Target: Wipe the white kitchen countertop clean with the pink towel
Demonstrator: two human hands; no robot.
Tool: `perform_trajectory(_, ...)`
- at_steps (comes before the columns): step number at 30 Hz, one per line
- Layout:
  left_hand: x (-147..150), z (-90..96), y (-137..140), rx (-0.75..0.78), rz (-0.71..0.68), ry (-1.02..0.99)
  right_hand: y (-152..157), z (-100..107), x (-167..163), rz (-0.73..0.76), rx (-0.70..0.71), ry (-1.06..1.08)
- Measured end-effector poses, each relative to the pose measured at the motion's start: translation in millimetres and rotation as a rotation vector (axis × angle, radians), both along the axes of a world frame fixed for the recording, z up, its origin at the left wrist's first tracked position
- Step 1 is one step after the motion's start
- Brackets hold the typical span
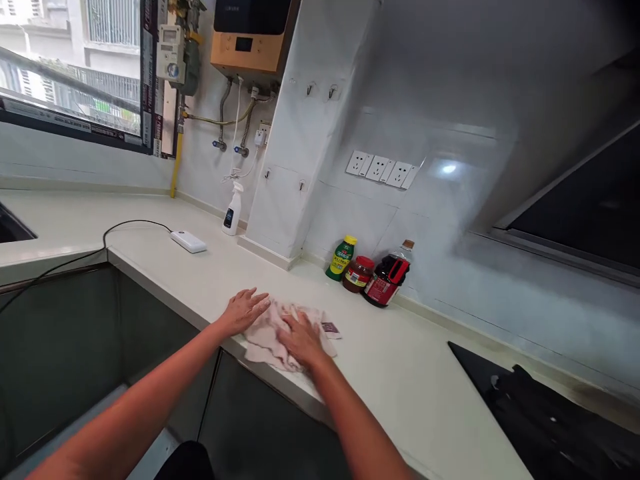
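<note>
A pale pink cloth (265, 337), crumpled and partly spread, lies on the white countertop (400, 360) by its front edge. A small dark label shows at the cloth's right corner. My right hand (301, 339) rests on top of the cloth with its fingers spread. At the cloth's left edge is my left hand (244, 312), its fingers stretched out and apart, the fingertips over or touching the fabric. Neither hand is wrapped around anything. The part of the cloth beneath my right palm is hidden.
Against the wall stand a green bottle (342, 258), a red-lidded jar (359, 275) and a large dark sauce bottle (389, 275). Further left are a white spray bottle (233, 210) and a white power bank (189, 241) with a black cable. A black cooktop (545, 413) lies at right.
</note>
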State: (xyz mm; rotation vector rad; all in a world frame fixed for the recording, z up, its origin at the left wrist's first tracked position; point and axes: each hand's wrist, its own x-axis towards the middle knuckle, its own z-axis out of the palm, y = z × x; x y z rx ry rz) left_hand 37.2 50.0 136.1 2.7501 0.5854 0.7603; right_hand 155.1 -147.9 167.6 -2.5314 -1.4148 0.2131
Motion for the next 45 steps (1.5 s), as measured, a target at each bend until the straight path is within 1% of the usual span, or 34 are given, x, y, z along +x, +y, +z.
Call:
perform_trajectory(2, -2, 3.1, -6, -0.012, -0.006, 0.071, -47, -3, 30, -0.122, -0.026, -0.037)
perform_trajectory(4, -5, 8.1, -13, 0.008, -0.05, 0.162, -106, -6, 58, -0.277, -0.062, -0.065)
perform_trajectory(7, -9, 14.5, -21, 0.05, -0.094, 0.245, -216, -20, 91, -0.533, -0.11, -0.092)
perform_trajectory(9, -11, 16.1, -24, 0.058, -0.092, 0.265, -296, -37, 105, -0.668, -0.109, -0.1)
perform_trajectory(11, -11, 15.8, -25, 0.066, -0.093, 0.267, -370, -59, 112, -0.759, 0.005, -0.146)
perform_trajectory(12, -11, 15.2, -25, 0.069, -0.098, 0.263, -401, -69, 113, -0.748, 0.05, -0.171)
perform_trajectory(13, -10, 14.7, -25, 0.072, -0.102, 0.253, -424, -77, 112, -0.76, 0.085, -0.206)
perform_trajectory(14, -10, 14.4, -25, 0.074, -0.105, 0.242, -441, -82, 109, -0.774, 0.121, -0.246)
perform_trajectory(15, -10, 14.3, -26, 0.075, -0.107, 0.232, -449, -85, 103, -0.788, 0.146, -0.282)
perform_trajectory(16, -10, 14.6, -26, 0.074, -0.107, 0.225, -449, -85, 96, -0.791, 0.16, -0.311)
perform_trajectory(17, -10, 15.2, -27, 0.076, -0.104, 0.226, -441, -82, 86, -0.779, 0.167, -0.337)
perform_trajectory(18, -10, 16.1, -28, 0.082, -0.097, 0.23, -428, -79, 76, -0.745, 0.168, -0.358)
perform_trajectory(20, -10, 18.5, -29, 0.094, -0.087, 0.252, -386, -71, 52, -0.63, 0.164, -0.386)
perform_trajectory(22, -10, 20.8, -31, 0.1, -0.086, 0.271, -332, -67, 26, -0.48, 0.176, -0.403)
perform_trajectory(24, -11, 21.9, -31, 0.096, -0.09, 0.272, -271, -68, -1, -0.263, 0.232, -0.449)
perform_trajectory(26, -10, 21.2, -31, 0.104, -0.084, 0.255, -207, -72, -29, -0.111, 0.308, -0.506)
perform_trajectory(29, -7, 17.0, -26, 0.143, -0.078, 0.247, -113, -80, -67, -0.085, 0.462, -0.579)
perform_trajectory(31, -5, 13.1, -20, 0.156, -0.083, 0.258, -61, -84, -83, 0.049, 0.529, -0.646)
perform_trajectory(33, -1, 9.3, -12, 0.142, -0.068, 0.264, -23, -87, -92, 0.119, 0.574, -0.719)
perform_trajectory(34, 0, 7.8, -8, 0.132, -0.054, 0.262, -12, -88, -94, 0.14, 0.589, -0.755)
perform_trajectory(36, 2, 5.8, -2, 0.122, -0.037, 0.253, -4, -91, -93, 0.167, 0.604, -0.803)
perform_trajectory(37, 3, 5.4, 0, 0.123, -0.048, 0.249, -7, -92, -91, 0.183, 0.592, -0.811)
perform_trajectory(39, 3, 5.7, 2, 0.129, -0.07, 0.23, -26, -95, -84, 0.189, 0.574, -0.815)
perform_trajectory(40, 3, 6.3, 1, 0.127, -0.073, 0.224, -41, -97, -80, 0.17, 0.584, -0.817)
perform_trajectory(42, 2, 7.9, -1, 0.12, -0.059, 0.231, -80, -101, -68, 0.098, 0.661, -0.848)
perform_trajectory(44, 2, 9.9, -3, 0.123, -0.033, 0.252, -128, -104, -55, 0.001, 0.736, -0.886)
perform_trajectory(45, 1, 10.8, -4, 0.13, -0.025, 0.262, -155, -106, -48, -0.042, 0.74, -0.893)
